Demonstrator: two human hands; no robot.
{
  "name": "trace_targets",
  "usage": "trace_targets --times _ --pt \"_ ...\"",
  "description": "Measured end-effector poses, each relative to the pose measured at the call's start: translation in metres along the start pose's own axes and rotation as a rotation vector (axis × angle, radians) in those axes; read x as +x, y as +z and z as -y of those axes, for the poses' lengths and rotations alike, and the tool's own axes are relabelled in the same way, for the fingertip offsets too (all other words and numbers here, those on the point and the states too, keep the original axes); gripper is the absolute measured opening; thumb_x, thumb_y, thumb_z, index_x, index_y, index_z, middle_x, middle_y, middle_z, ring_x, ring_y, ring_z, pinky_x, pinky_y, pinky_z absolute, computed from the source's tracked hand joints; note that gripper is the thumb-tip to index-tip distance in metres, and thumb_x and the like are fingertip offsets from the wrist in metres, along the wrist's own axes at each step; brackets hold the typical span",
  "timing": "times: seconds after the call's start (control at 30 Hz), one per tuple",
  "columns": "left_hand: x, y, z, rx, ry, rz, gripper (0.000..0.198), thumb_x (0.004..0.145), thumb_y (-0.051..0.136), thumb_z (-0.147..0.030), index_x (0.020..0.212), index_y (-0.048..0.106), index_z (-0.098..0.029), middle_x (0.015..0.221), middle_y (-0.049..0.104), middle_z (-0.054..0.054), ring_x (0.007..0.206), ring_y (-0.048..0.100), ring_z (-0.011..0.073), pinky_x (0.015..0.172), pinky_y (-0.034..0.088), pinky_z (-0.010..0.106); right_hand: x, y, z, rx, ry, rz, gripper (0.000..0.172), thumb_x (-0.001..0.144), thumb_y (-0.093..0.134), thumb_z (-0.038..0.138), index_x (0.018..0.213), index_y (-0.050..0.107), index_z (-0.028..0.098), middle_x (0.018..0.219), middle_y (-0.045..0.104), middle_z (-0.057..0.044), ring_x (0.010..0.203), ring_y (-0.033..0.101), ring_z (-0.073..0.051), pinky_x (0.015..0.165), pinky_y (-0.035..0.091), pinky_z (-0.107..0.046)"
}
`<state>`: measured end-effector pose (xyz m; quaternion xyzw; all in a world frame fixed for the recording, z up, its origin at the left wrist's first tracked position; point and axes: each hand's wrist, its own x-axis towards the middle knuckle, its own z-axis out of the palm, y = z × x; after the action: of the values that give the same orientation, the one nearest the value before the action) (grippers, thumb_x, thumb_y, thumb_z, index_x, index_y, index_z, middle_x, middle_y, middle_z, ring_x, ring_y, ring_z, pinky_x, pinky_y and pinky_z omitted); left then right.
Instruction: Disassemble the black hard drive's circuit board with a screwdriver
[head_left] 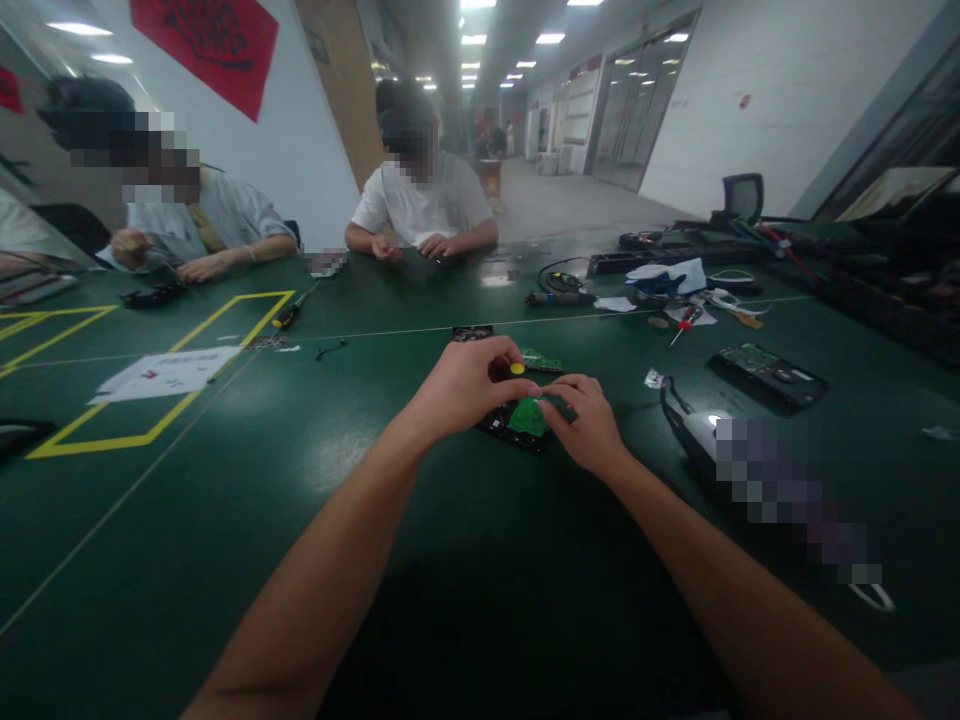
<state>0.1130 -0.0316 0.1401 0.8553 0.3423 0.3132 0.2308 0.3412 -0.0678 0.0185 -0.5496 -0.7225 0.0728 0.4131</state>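
Observation:
My left hand (476,380) is closed, with its fingers curled round a small thing with a round yellow end (517,369), the rest of which is hidden. My right hand (589,420) is closed in a pinch, its fingertips meeting my left thumb; whatever they hold is too small to make out. Right beneath both hands lies a black device housing (517,437) with a green circuit board (529,417) in it, partly covered by the fingers. Just behind them is another green circuit board (541,361), and a dark part (472,332) lies beyond my left hand.
On the right are an opened black device (769,375), a red screwdriver (684,325), a strapped pouch (780,490) and a dark electric screwdriver (559,299). Leftward lie a yellow-black screwdriver (291,310) and a paper sheet (165,373). Two people (424,205) work across the green table (225,560).

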Motion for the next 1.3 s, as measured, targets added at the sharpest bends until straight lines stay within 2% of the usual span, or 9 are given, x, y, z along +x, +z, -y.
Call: trace_targets --times 0.1,0.2,0.47,1.1,1.3 --pt "0.000 0.000 -0.001 0.014 -0.005 -0.007 0.024 0.085 0.080 -0.042 0.091 0.070 -0.021 0.080 0.071 0.000 0.072 0.063 0.0158 0.065 0.045 0.028 0.002 0.006 0.011 0.046 -0.089 0.126 0.025 0.095 0.069 0.034 0.120 0.075 0.031 0.114 0.068 -0.008 0.110 0.060 -0.028 0.098 0.051 -0.049" --pt "0.000 0.000 -0.001 0.013 -0.019 -0.006 0.024 0.084 0.080 -0.041 0.091 0.070 -0.021 0.079 0.071 -0.001 0.071 0.063 0.0157 0.064 0.044 0.028 0.003 0.016 0.015 0.053 -0.125 0.165 0.020 0.094 0.071 0.033 0.113 0.077 0.030 0.115 0.069 -0.008 0.110 0.059 -0.029 0.095 0.051 -0.048" --pt "0.001 0.001 0.001 -0.014 -0.019 -0.040 0.023 0.082 0.083 -0.038 0.088 0.069 -0.020 0.075 0.068 -0.002 0.068 0.060 0.0134 0.062 0.042 0.028 0.005 0.022 0.014 0.064 -0.131 0.205 0.012 0.097 0.067 0.032 0.101 0.077 0.027 0.107 0.071 -0.007 0.106 0.060 -0.027 0.094 0.050 -0.047" --pt "0.004 0.005 0.009 -0.003 -0.028 -0.081 0.025 0.083 0.082 -0.039 0.088 0.069 -0.019 0.077 0.068 0.000 0.069 0.059 0.0140 0.064 0.041 0.027 0.008 0.026 0.014 0.060 -0.222 0.180 0.010 0.099 0.063 0.029 0.099 0.071 0.023 0.100 0.067 -0.008 0.101 0.058 -0.027 0.091 0.048 -0.044" --pt "0.005 0.000 0.010 0.075 0.018 -0.079 0.024 0.083 0.081 -0.041 0.090 0.075 -0.019 0.086 0.071 0.004 0.077 0.061 0.0172 0.070 0.045 0.029 0.009 0.024 0.018 -0.018 -0.233 0.197 0.011 0.098 0.063 0.029 0.098 0.071 0.022 0.098 0.065 -0.008 0.098 0.057 -0.026 0.087 0.048 -0.042"
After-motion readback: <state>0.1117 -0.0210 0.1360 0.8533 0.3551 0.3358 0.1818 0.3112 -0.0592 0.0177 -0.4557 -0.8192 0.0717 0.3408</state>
